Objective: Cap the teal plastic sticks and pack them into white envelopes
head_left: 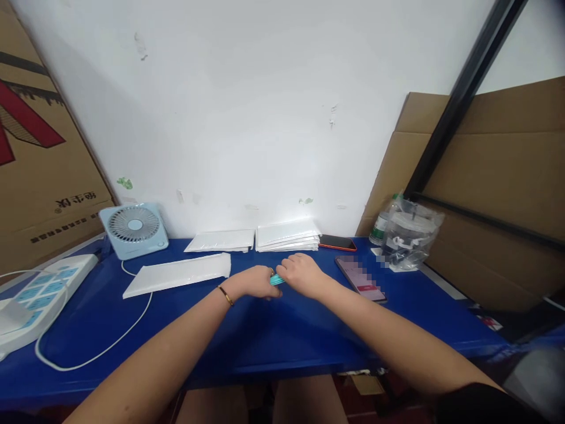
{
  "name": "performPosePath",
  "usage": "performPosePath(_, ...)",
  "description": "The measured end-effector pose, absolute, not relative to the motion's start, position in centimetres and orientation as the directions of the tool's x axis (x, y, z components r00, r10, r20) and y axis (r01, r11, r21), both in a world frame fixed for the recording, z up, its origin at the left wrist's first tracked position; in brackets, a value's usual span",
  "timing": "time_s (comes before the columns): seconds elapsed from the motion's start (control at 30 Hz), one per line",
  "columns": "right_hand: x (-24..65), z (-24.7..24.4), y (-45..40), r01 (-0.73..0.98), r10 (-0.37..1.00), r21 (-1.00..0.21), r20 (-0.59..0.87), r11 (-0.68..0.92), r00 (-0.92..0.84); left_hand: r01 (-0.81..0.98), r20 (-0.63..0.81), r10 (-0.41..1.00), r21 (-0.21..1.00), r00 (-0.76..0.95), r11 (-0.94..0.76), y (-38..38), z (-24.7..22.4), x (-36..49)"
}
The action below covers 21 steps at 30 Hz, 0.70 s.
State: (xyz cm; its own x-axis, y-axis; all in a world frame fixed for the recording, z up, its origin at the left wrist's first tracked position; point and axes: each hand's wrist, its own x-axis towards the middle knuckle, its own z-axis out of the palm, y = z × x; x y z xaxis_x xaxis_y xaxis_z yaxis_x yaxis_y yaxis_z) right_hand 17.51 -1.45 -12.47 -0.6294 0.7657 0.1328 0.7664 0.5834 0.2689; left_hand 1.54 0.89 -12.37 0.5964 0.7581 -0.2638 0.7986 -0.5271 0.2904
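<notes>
Both hands meet above the middle of the blue table. Between them is a small turquoise, ribbed-looking object (277, 280), mostly hidden by the fingers, so its kind cannot be made out. My left hand (258, 281) is closed around its left end. From the other side, my right hand (301, 273) grips it with curled fingers. A flat white packet (176, 274) lies on the table to the left of my left hand. Behind the hands are a smaller stack of white packets (220, 240) and a taller stack of white packets (286, 235).
On the blue table (265, 341) stand a light blue fan (135, 227) and, at left, a white power strip (44, 300) with a looping cable (101, 353). Two phones, one red-edged (338, 242) and one lit (359, 280), lie right. Beyond are a bottle (378, 228) and a bagged container (410, 235).
</notes>
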Motion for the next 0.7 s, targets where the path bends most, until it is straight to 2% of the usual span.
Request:
performPosePath(0.03, 17.6, -12.3, -1.5, 0.781, 0.781, 0.264, 0.134, 0.565, -0.61, 0.789, -0.282, 0.742, 0.311, 0.608, -0.529, 0.9, -12.2, 1.5)
performPosePath(0.1, 17.8, -12.0, -1.5, 0.85, 0.852, 0.172, 0.085, 0.498, -0.516, 0.798, -0.148, 0.788, 0.195, 0.598, -0.57, 0.5, -12.3, 1.6)
performPosePath(0.17, 18.2, -11.7, -1.1, 0.885, 0.875, -0.056, -0.13, 0.462, -0.466, 0.788, 0.07, 0.785, -0.023, 0.615, -0.615, -0.2, -12.7, 1.8)
performPosePath(0.2, 18.5, -11.6, -1.0, 0.87, 0.828, -0.211, -0.272, 0.446, -0.49, 0.763, 0.14, 0.75, -0.112, 0.647, -0.637, -0.6, -12.9, 1.9)
performPosePath(0.27, 18.7, -11.7, -0.8, 0.795, 0.666, -0.467, -0.455, 0.387, -0.592, 0.707, 0.19, 0.681, -0.209, 0.707, -0.676, -1.3, -13.2, 1.9)
performPosePath(0.3, 18.7, -11.9, -0.8, 0.778, 0.639, -0.507, -0.468, 0.372, -0.61, 0.698, 0.194, 0.671, -0.222, 0.716, -0.68, -1.5, -13.3, 1.9)
performPosePath(0.33, 18.5, -12.1, -0.9, 0.793, 0.683, -0.471, -0.432, 0.386, -0.589, 0.711, 0.191, 0.686, -0.215, 0.703, -0.669, -1.5, -13.3, 1.7)
performPosePath(0.37, 18.3, -12.3, -1.1, 0.828, 0.764, -0.368, -0.347, 0.422, -0.544, 0.739, 0.173, 0.719, -0.188, 0.673, -0.646, -1.5, -13.3, 1.6)
performPosePath(0.43, 17.7, -12.7, -1.6, 0.884, 0.88, -0.074, -0.089, 0.461, -0.466, 0.795, 0.059, 0.793, -0.074, 0.606, -0.602, -1.0, -13.2, 1.1)
performPosePath(0.5, 17.3, -12.7, -1.9, 0.885, 0.884, 0.125, 0.085, 0.448, -0.459, 0.819, -0.061, 0.816, 0.04, 0.575, -0.573, -0.3, -13.1, 0.8)
performPosePath(0.53, 17.2, -12.6, -1.9, 0.886, 0.884, 0.156, 0.109, 0.436, -0.455, 0.825, -0.071, 0.822, 0.058, 0.566, -0.563, -0.1, -13.2, 0.7)
performPosePath(0.6, 17.3, -12.2, -1.8, 0.906, 0.907, 0.11, 0.061, 0.408, -0.416, 0.825, 0.015, 0.824, 0.0, 0.566, -0.566, 0.1, -13.4, 0.6)
performPosePath(0.63, 17.4, -12.1, -1.6, 0.916, 0.917, 0.037, -0.003, 0.399, -0.399, 0.82, 0.093, 0.815, -0.056, 0.572, -0.569, 0.0, -13.6, 0.6)
performPosePath(0.7, 17.7, -12.3, -1.2, 0.895, 0.878, -0.225, -0.21, 0.385, -0.431, 0.78, 0.198, 0.755, -0.151, 0.625, -0.607, -0.3, -13.9, 0.8)
